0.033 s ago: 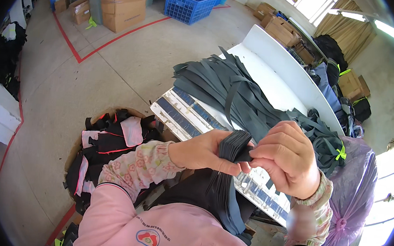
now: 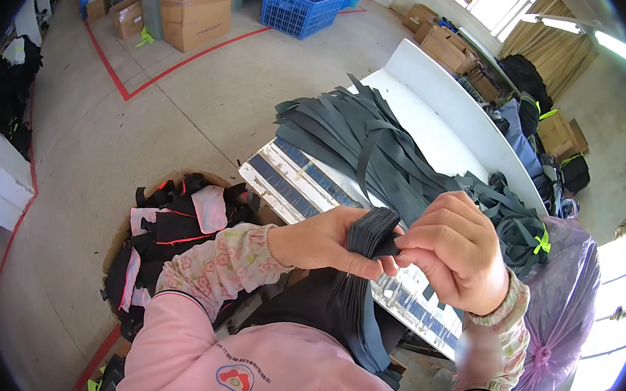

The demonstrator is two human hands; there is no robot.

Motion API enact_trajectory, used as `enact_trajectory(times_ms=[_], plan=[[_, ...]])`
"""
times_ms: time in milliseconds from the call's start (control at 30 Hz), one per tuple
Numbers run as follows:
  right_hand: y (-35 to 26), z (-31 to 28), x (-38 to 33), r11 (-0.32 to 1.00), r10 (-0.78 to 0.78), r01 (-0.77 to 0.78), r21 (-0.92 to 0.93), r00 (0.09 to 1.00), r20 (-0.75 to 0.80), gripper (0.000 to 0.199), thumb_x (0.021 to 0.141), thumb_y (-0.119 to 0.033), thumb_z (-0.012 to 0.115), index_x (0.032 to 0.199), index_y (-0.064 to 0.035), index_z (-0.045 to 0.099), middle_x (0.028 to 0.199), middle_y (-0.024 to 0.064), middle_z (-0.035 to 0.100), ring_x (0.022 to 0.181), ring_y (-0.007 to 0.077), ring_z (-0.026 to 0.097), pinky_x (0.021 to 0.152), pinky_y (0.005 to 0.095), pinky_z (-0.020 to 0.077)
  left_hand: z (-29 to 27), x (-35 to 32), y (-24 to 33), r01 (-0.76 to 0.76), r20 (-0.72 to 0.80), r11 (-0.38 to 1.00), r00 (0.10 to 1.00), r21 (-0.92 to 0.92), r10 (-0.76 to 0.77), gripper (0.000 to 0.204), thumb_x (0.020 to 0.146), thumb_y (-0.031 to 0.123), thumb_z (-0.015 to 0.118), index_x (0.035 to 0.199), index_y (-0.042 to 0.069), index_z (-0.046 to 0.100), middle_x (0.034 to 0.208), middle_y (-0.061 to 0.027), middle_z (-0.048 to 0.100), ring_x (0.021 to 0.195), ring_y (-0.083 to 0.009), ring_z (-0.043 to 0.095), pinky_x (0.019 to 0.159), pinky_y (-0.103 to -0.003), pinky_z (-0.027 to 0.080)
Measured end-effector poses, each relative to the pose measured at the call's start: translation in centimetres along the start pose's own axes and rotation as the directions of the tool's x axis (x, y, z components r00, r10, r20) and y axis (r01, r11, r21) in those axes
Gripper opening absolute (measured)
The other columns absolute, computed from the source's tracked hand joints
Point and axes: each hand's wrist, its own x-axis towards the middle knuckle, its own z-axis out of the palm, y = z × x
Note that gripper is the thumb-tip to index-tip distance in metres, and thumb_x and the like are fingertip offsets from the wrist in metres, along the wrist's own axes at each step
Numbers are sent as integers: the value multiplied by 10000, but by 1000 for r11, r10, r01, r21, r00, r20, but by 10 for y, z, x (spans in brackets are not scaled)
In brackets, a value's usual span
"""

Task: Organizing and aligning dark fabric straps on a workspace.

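Observation:
My left hand (image 2: 326, 243) is closed around a thick bundle of dark fabric strips (image 2: 371, 230), thumb across the front and fingers behind. The strips are stacked in even layers at the top, and their lengths hang down over my lap. At the bundle's right side, my right hand (image 2: 457, 251) pinches a strip's end between thumb and bent fingers. Part of that strip is hidden by the fingers. Just beyond my hands, a large heap of loose dark grey-green strips (image 2: 377, 138) lies across a white table (image 2: 426, 94).
A carton of black and pink fabric pieces (image 2: 177, 217) stands at my left. To the right is a purple plastic bag (image 2: 560, 306). A lime-green tie (image 2: 542, 242) marks a tangled strip pile. Farther off are a blue crate (image 2: 303, 10) and a large cardboard box (image 2: 194, 17).

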Motion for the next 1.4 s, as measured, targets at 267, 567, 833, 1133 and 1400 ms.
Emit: enact_trajectory(times_ms=[267, 567, 833, 1133, 1400], plan=[[-4, -5, 17, 1000, -20, 20, -1, 995, 100, 212, 766, -129, 783, 899, -80, 624, 732, 29, 573, 700, 249, 579, 721, 365, 447, 4, 1, 3, -10, 68, 1000, 998, 10, 9, 433, 877, 93, 785, 1256, 21, 588, 1160, -77, 696, 1064, -127, 654, 935, -284, 531], [-5, -11, 33, 991, -87, 107, -85, 973, 213, 297, 620, -162, 780, 828, -105, 575, 852, 26, 533, 837, 238, 539, 750, 343, 433, 6, 0, 7, 18, 124, 997, 992, 72, -26, 428, 866, 81, 785, 1254, 21, 614, 1172, -64, 691, 1034, -120, 647, 945, -291, 521], [1, -17, 35, 997, -71, 74, 0, 952, 299, 272, 663, -145, 778, 853, -90, 591, 888, 33, 562, 863, 251, 553, 782, 357, 450, 6, 2, 6, -8, 138, 998, 990, 55, 0, 405, 871, 85, 778, 1240, 27, 620, 1148, -57, 682, 1033, -126, 638, 952, -304, 514], [-1, -8, 34, 990, -33, -9, 141, 954, 298, 366, 751, -213, 796, 1029, -54, 620, 1022, 101, 628, 989, 327, 589, 922, 438, 446, 9, -3, 4, 1, 142, 999, 990, 52, -9, 331, 869, 84, 778, 1160, 27, 630, 1140, -61, 656, 1014, -132, 636, 943, -299, 513], [14, -7, 35, 999, -44, 49, -9, 951, 307, 377, 697, -179, 804, 967, -9, 604, 966, 109, 617, 986, 318, 595, 934, 420, 453, 23, 5, -22, -185, -92, 982, 978, 43, 188, 369, 826, 160, 839, 1106, 52, 625, 1034, -26, 625, 918, -118, 612, 819, -267, 515]])
